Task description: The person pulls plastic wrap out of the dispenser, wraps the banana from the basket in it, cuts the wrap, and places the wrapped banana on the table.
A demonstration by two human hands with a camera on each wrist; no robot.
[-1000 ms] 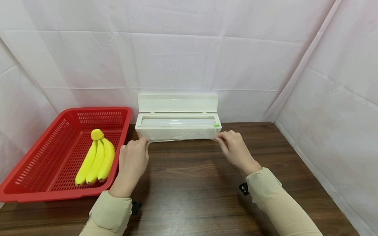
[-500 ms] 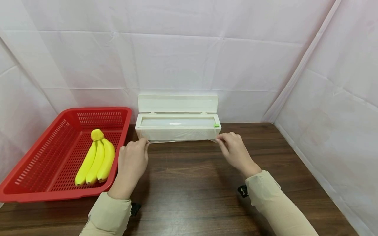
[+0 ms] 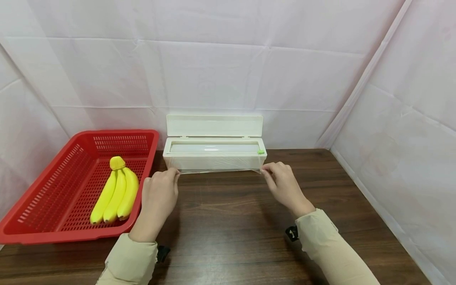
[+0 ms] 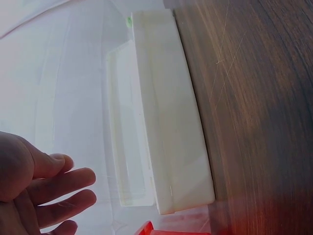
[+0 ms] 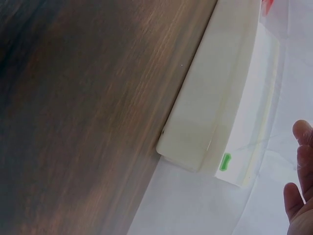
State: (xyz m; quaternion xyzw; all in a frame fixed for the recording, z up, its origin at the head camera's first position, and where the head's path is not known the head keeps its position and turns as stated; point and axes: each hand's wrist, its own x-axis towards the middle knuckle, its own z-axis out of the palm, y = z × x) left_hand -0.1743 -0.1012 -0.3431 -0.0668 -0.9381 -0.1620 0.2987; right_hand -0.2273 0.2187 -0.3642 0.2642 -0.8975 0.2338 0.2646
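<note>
A white cling film dispenser (image 3: 215,153) stands against the back wall, its lid (image 3: 215,126) raised. A sheet of clear cling film (image 3: 221,171) comes over its front edge and is stretched between both hands. My left hand (image 3: 160,194) pinches the sheet's left corner between thumb and forefinger, its other fingers loosely bent in the left wrist view. My right hand (image 3: 285,188) pinches the right corner just in front of the dispenser's right end. A green slide cutter (image 3: 261,151) sits at that end. The film is barely visible in the wrist views.
A red slotted basket (image 3: 71,236) stands to the left, close beside my left hand. Inside lies a bunch of yellow bananas (image 3: 119,194). White cloth walls (image 3: 213,71) enclose the back and sides of the dark wooden table (image 3: 228,233).
Both hands have drawn back slightly toward me with the film's corners. The film's free edge hangs a little lower in front of the dispenser.
</note>
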